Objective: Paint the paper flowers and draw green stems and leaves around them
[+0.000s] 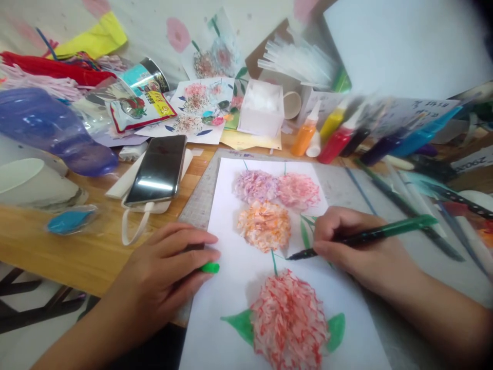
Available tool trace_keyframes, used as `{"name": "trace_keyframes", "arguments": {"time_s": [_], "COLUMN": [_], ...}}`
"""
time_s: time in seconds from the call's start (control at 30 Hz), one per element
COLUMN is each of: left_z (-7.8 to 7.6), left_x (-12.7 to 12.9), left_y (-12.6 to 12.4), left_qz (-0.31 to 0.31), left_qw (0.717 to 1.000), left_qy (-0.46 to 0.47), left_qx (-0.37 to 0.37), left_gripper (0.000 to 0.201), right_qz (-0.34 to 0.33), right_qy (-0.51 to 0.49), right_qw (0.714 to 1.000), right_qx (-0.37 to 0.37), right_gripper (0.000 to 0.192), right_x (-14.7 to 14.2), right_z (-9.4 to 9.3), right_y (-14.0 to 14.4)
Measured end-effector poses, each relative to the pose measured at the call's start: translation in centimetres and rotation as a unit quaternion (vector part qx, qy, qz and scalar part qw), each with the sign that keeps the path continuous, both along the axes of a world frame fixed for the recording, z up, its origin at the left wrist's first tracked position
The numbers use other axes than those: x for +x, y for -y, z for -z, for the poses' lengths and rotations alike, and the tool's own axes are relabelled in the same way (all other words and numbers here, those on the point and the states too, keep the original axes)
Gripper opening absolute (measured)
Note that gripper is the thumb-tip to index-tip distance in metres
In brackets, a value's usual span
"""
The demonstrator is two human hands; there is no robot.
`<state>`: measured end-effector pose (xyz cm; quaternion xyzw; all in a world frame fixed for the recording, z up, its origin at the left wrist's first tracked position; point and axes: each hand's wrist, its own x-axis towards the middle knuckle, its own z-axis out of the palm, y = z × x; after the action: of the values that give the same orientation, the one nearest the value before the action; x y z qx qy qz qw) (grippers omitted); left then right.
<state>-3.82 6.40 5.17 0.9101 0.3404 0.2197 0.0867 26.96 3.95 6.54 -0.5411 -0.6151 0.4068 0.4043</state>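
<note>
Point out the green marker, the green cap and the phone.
green marker [385, 232], head view, on the middle of its barrel.
green cap [210, 267], head view, on the end that shows under the left hand's fingers.
phone [157, 169], head view, on its dark screen.

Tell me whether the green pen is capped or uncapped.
Uncapped: the green pen in the right hand shows its bare tip on the paper; the left hand holds its green cap.

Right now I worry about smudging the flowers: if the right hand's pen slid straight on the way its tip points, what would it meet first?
Probably the thin green stem below the orange flower.
</note>
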Motion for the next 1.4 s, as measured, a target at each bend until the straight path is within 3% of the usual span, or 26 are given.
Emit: {"name": "trace_keyframes", "arguments": {"time_s": [0.37, 0.6, 0.87, 1.17, 1.4], "left_z": [0.2, 0.3, 0.2, 0.2, -0.1], "left_x": [0.1, 0.1, 0.2, 0.1, 0.1], "left_y": [0.1, 0.1, 0.2, -0.3, -0.3], "left_qz": [-0.001, -0.006, -0.006, 0.013, 0.024], "left_qw": [1.000, 1.000, 1.000, 1.000, 0.999], "left_qy": [0.009, 0.020, 0.025, 0.017, 0.013], "left_qx": [0.000, 0.000, -0.002, 0.011, 0.018], "left_gripper": [0.019, 0.017, 0.016, 0.016, 0.015], "right_qz": [-0.016, 0.041, -0.007, 0.001, -0.028], "right_qy": [-0.003, -0.125, -0.018, 0.017, -0.129], "right_qw": [1.000, 0.991, 1.000, 1.000, 0.990], "right_qx": [-0.008, -0.027, -0.020, -0.008, -0.058], "right_gripper": [0.018, 0.020, 0.016, 0.016, 0.023], "right_x": [0.0, 1.9, 0.1, 0.1, 1.9], "right_z": [0.2, 1.4, -0.2, 0.1, 1.5], "right_y": [0.0, 0.5, -0.1, -0.1, 0.1]}}
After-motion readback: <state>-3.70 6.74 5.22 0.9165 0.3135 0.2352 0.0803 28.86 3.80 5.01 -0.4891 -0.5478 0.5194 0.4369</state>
